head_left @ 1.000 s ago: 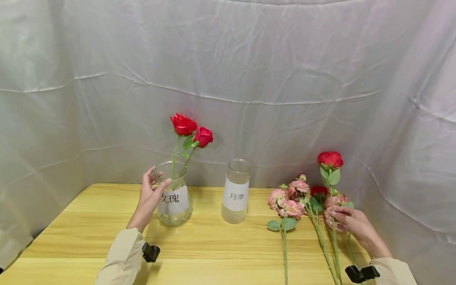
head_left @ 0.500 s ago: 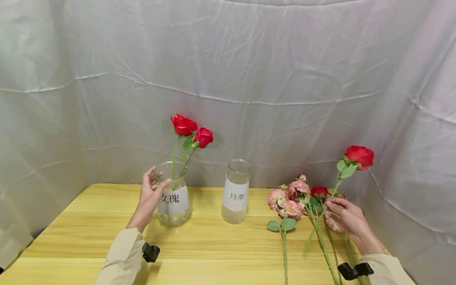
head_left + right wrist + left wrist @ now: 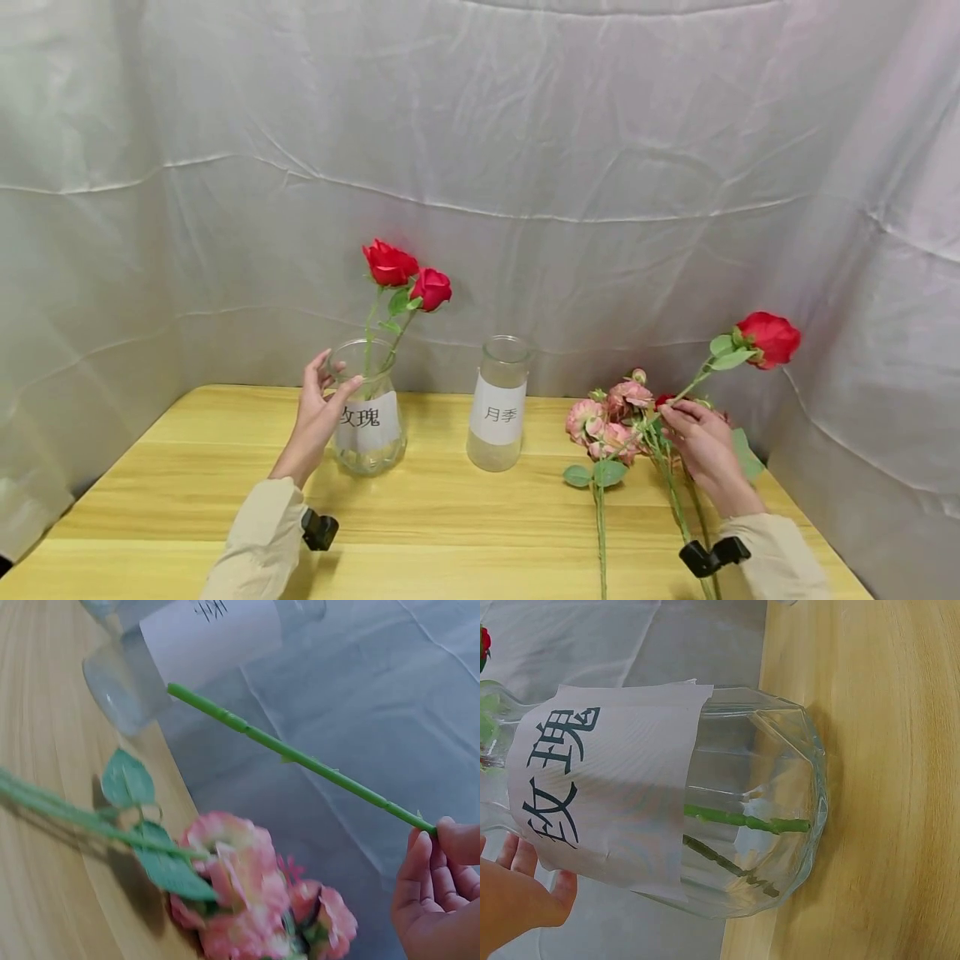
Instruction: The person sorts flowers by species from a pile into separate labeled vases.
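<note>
My left hand (image 3: 318,417) grips the neck of a rounded glass vase (image 3: 390,454), thumb in front and fingers at the far side. Two red roses (image 3: 390,263) stand in it, and the left wrist view shows their green stem ends (image 3: 742,819) near its base. On the right, my right hand (image 3: 705,450) pinches the green stem (image 3: 315,765) of another red rose (image 3: 768,339) between thumb and fingers. That rose is tilted, its bloom up to the right and its stem end pointing left, above the pink flowers (image 3: 611,425) on the table.
A narrower glass vase (image 3: 495,457) with a white label stands in the middle. Several pink flowers and a partly hidden red rose (image 3: 663,401) lie at right on the wooden table (image 3: 450,525). A grey curtain (image 3: 525,167) surrounds the back and sides.
The right hand has raised the rose off the pile and moved left. Its bloom has swung to the right, and its stem now slants. The left hand stays at the vase.
</note>
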The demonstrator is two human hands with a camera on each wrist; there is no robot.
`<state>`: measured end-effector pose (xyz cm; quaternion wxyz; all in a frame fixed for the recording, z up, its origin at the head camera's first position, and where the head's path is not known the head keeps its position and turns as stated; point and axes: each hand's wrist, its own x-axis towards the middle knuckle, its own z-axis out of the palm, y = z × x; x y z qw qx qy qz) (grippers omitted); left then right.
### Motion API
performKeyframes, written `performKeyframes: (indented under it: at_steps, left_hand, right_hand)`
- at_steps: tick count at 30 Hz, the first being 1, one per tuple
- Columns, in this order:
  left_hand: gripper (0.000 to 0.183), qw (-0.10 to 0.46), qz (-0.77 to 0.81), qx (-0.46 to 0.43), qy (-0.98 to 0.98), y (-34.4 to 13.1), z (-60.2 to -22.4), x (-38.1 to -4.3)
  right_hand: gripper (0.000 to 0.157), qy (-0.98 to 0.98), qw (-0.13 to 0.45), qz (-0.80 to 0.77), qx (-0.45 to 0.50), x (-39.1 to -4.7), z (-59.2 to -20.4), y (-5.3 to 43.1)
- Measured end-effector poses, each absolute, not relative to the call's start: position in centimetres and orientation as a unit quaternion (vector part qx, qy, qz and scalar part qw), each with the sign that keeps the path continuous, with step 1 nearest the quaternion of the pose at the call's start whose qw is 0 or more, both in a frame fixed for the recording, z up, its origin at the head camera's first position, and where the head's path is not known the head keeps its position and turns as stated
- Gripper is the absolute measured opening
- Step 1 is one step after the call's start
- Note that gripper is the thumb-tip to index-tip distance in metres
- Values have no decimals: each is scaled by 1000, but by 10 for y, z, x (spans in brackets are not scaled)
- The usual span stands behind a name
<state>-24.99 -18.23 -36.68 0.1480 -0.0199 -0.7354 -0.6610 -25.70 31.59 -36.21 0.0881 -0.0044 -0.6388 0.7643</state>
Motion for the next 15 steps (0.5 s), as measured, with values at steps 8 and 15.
performKeyframes:
  at_steps: [8, 15]
  left_hand:
    - [77, 146, -662, -18, -735, -181, -366, -250]
    - [77, 142, -661, -21, -737, -182, -366, -249]
  right_hand:
    - [7, -654, 65, 754, -27, -261, -354, 293]
    - [5, -658, 57, 751, -8, -263, -344, 283]
